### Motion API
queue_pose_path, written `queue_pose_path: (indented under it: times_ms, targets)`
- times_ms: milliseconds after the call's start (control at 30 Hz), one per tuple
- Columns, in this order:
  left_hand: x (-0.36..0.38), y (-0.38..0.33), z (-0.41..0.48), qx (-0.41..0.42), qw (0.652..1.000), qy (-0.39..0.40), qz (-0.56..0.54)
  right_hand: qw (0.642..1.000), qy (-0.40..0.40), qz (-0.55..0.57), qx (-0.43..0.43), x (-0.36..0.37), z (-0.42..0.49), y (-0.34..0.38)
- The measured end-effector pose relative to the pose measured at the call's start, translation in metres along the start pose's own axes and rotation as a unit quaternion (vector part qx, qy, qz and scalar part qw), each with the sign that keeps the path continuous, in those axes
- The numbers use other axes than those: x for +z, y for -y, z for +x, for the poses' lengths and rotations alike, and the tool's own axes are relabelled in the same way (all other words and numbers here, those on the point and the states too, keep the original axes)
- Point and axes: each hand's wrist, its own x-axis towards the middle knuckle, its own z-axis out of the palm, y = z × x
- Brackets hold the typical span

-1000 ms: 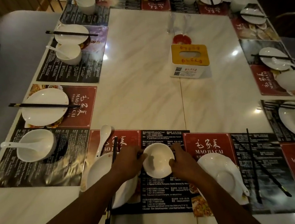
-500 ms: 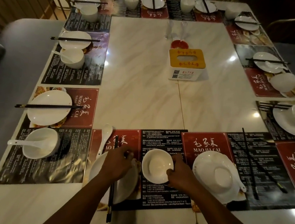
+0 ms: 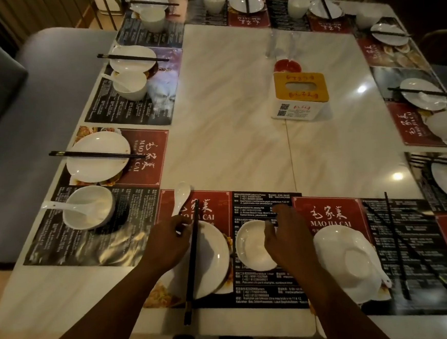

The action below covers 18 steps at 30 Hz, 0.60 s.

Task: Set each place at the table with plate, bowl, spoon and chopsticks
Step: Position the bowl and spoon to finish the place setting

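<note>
Bowl placement, lower centre: small round white ceramic bowl (image 3: 254,247) is sitting just right of the wide white plate (image 3: 213,261) carrying black chopsticks (image 3: 193,262). Right hand (image 3: 289,240) is resting loose, uncurled fingers on its rim. Left hand (image 3: 169,244) is hovering at the chopsticks, grip unreadable. Next, likely: moving the white ceramic spoon (image 3: 182,196) above the plate into the bowl.
</note>
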Motion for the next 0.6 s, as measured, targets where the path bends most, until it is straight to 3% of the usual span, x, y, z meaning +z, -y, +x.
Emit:
queue_pose_path:
  times_ms: [67, 267, 600]
  targets:
    - [-0.015, 0.010, -0.002, -0.014, 1.000, -0.026, 0.010, 0.997, -0.003, 0.046, -0.055, 0.004, 0.007, 0.042]
    - [-0.057, 0.045, -0.014, -0.053, 0.996, -0.068, -0.002, 0.980, 0.169, 0.053, -0.088, 0.078, 0.022, 0.155]
    - [-0.092, 0.088, -0.024, -0.027, 0.999, -0.036, -0.025, 0.984, 0.162, -0.080, -0.007, 0.131, 0.054, 0.216]
